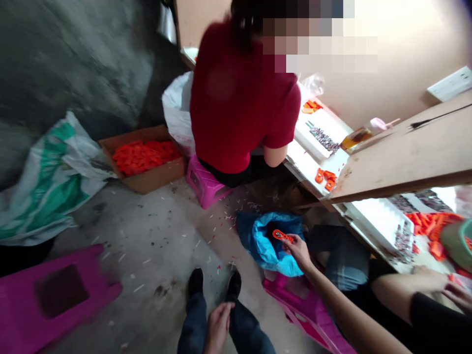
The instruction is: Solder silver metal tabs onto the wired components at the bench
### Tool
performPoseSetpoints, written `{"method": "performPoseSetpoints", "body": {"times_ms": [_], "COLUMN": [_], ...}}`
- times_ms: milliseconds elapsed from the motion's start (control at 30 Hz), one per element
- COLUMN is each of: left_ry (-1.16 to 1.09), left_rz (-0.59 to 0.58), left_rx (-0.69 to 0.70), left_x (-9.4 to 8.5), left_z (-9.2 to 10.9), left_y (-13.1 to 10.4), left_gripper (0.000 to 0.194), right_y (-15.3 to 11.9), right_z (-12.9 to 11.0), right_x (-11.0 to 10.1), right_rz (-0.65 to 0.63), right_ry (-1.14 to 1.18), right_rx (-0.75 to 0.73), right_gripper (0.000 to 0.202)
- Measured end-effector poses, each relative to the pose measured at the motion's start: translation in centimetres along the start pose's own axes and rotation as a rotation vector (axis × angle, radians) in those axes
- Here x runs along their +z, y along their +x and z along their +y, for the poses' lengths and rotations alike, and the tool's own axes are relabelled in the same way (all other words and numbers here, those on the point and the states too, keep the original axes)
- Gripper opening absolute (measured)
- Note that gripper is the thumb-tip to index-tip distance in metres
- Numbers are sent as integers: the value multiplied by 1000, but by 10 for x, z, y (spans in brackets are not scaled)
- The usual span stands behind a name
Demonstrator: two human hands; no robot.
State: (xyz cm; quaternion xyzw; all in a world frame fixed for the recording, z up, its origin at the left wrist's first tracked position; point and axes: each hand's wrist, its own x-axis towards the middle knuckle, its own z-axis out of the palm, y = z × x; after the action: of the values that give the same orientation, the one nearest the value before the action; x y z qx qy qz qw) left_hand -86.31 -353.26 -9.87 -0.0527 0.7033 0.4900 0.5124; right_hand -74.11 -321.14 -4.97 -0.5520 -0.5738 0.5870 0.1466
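My right hand (297,250) reaches in from the lower right. Its fingers pinch a small orange plastic piece (282,235) that has a round end with a pale metallic-looking centre. Below and behind that piece is the mouth of a blue bag (260,246), open on the floor. My left hand (218,322) hangs low between my legs, fingers drawn together; nothing shows in it. My dark shoes (196,282) stand on the concrete floor just beyond it.
A person in red (243,103) sits on a pink stool (206,189) at the workbench (308,179). Another seated person's forearm (401,285) lies at right. Orange parts fill a cardboard box (151,179). A second pink stool (22,309) stands left; scraps litter the floor.
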Motion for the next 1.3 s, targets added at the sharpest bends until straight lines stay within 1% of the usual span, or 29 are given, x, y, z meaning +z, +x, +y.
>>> {"method": "performPoseSetpoints", "body": {"times_ms": [33,100,167,233,267,333,400,467,533,600,700,767,933,1033,1200,1300], "left_ry": [14,41,42,68,120,163,191,214,240,260,227,186,194,240,333,324], "left_rz": [-69,-205,-246,-318,-420,-488,-516,-523,-525,-507,-420,-359,-282,-261,-252,-265], "left_rx": [32,152,214,279,348,408,444,480,515,542,561,586,667,688,761,753], "left_x": [-5,-17,-31,-46,-53,-66,-77,-84,-88,-87,-81,-76,-71,-70,-69,-66], "left_z": [30,94,157,210,231,264,285,297,302,304,303,300,297,299,306,308], "left_y": [-21,-65,-109,-153,-174,-213,-246,-273,-292,-306,-318,-324,-332,-332,-331,-330], "left_gripper": [92,91,82,72,68,65,65,65,63,61,62,64,62,59,58,58], "right_y": [-31,-96,-158,-211,-234,-269,-294,-312,-325,-335,-345,-348,-351,-350,-347,-346], "right_z": [-23,-70,-117,-161,-182,-217,-244,-264,-277,-285,-290,-291,-291,-293,-297,-296], "right_x": [4,13,22,30,33,38,40,40,39,40,42,45,52,53,51,52], "right_rz": [-22,-107,-245,-399,-465,-551,-592,-623,-657,-683,-669,-637,-583,-559,-510,-483], "right_ry": [31,94,153,195,209,231,246,254,261,280,352,425,567,585,604,614], "right_rx": [4,7,1,-11,-20,-52,-99,-149,-191,-216,-234,-229,-140,-100,-80,-75], "right_gripper": [36,48,59,60,59,55,52,52,52,55,66,69,47,39,38,39]}}
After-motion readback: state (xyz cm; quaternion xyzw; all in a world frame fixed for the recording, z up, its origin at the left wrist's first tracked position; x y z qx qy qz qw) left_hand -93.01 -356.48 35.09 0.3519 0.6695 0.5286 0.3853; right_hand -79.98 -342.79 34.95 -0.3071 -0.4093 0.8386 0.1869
